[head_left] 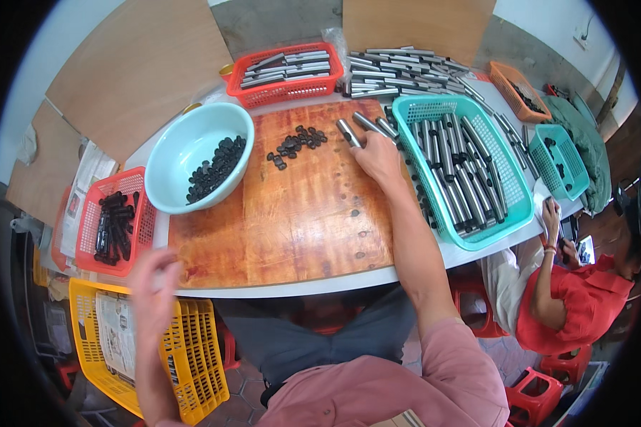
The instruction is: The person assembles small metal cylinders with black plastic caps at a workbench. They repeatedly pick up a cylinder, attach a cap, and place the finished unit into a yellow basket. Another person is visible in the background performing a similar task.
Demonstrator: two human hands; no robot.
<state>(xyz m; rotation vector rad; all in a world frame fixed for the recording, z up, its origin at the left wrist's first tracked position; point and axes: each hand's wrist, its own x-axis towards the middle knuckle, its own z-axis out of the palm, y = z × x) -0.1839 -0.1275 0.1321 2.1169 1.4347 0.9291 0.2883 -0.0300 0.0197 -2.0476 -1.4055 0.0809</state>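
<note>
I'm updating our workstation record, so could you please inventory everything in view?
Table: one, white, centre
Wooden board: one, brown, on table
Round basin: one, light blue, board's left edge
Small parts: many, black, basin and board
Cylinders: many, silver and black, back and right
Red baskets: at least two, red, left and back
Rod-like parts: several, black, left red basket
Large basket: one, turquoise, right of board
Small baskets: two, turquoise and orange, far right
Crates: at least one, yellow, lower left
Stools: several, red, floor
Co-worker: one, red top, seated right
Plywood panels: several, tan, back
Torso: one, pink top, bottom centre
Left hand: one, blurred, front-left table edge
Right hand: one, touching a cylinder, board's right rear
</note>
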